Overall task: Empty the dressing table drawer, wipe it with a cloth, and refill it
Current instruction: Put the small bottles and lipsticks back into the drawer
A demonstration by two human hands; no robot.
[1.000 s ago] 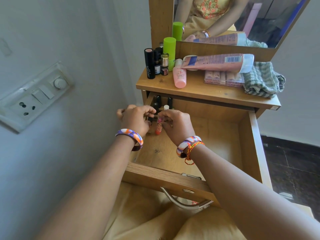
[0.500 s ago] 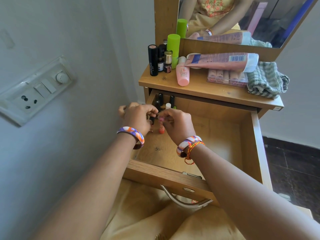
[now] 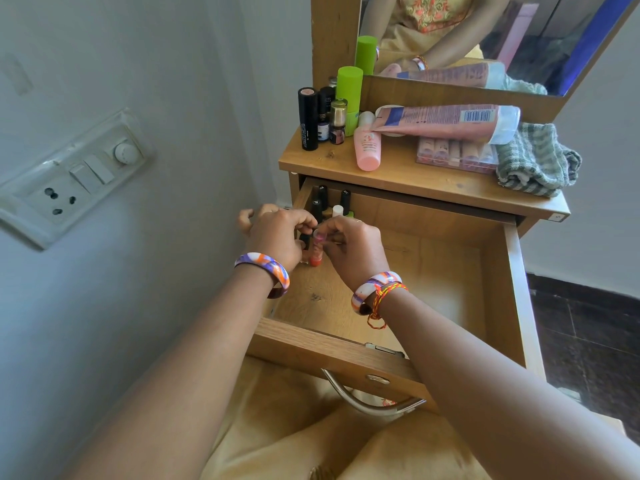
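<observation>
Hands in the drawer point(image 3: 498, 282)
Right hand point(image 3: 353, 249) pinches a red bottle point(image 3: 316, 252); left hand point(image 3: 277, 237), at its 9 o'clock, curls beside it, grip unclear.

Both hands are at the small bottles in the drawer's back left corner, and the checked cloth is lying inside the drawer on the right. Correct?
Not quite. The head view shows the checked cloth on the table top, right end, not inside the drawer. The left hand and right hand are indeed at the small bottles.
</observation>
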